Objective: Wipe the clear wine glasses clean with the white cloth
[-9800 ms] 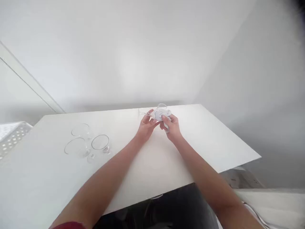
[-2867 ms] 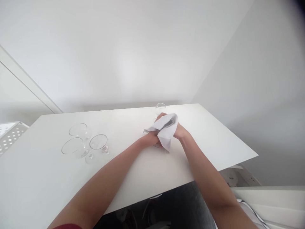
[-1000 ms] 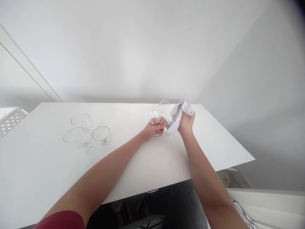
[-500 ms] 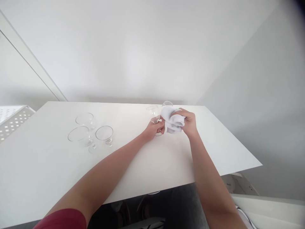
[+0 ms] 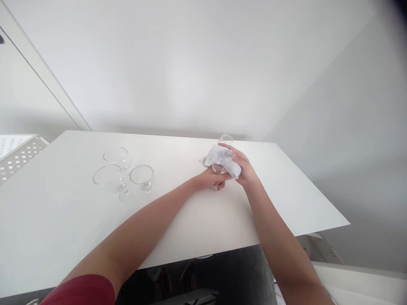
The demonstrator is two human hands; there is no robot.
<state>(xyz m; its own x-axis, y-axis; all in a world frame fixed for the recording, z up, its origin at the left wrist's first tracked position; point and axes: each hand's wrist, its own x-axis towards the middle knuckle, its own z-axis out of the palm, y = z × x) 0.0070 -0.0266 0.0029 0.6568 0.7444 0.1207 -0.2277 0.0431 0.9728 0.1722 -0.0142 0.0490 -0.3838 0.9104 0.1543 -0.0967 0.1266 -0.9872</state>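
Observation:
My left hand [image 5: 212, 178] is closed around the stem of a clear stemmed glass [image 5: 219, 167], just above its foot. The bowl tilts toward me. My right hand [image 5: 243, 166] grips a white cloth [image 5: 216, 153] that is pressed over the rim and far side of that bowl. Part of the rim is hidden under the cloth. Right behind the cloth stands another clear glass [image 5: 225, 139], its lower part covered by cloth and fingers.
Three clear stemmed glasses stand close together on the left of the white table [image 5: 178, 228], among them a front-right one [image 5: 141, 174]. A white wall [image 5: 178, 67] rises behind. A perforated white rack [image 5: 23, 154] is at the far left.
The cloth in my right hand has moved left, from beside the glass onto its bowl. The held glass has tipped toward me and slightly right, with my left hand still on its stem.

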